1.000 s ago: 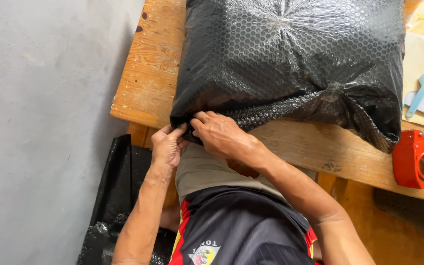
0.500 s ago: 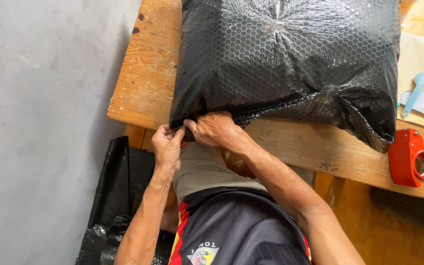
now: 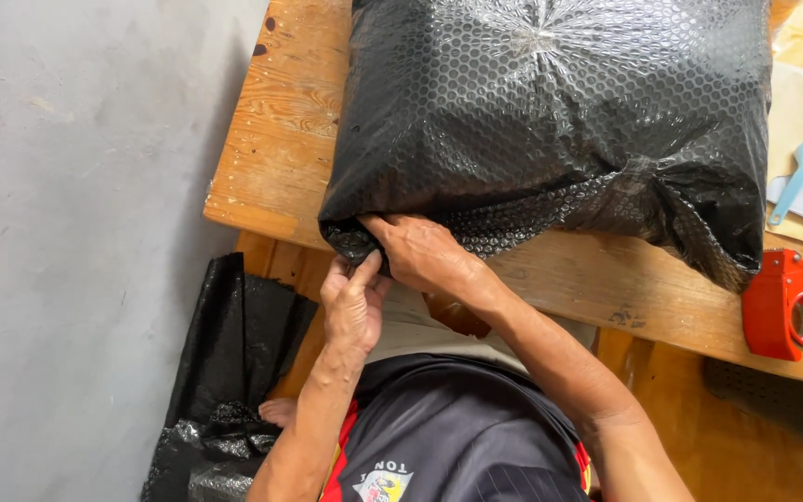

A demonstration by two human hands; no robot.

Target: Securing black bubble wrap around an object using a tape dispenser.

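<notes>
Both hands — left hand (image 3: 353, 302), right hand (image 3: 420, 253) — are clenched, fingers pinching the bubble-wrapped black bundle (image 3: 550, 121) at its near corner on the worktop (image 3: 271, 149) — a firm tuck is judged due.

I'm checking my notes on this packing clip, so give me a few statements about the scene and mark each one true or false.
1. Both hands are at the near left corner of the black bubble-wrapped parcel. True: left hand and right hand meet there.
2. The parcel lies on the floor. False: it lies on the wooden table.
3. A red tape dispenser sits at the table's right edge. True.
4. The right hand holds the light blue scoop. False: the scoop lies untouched on paper at the right.
</notes>
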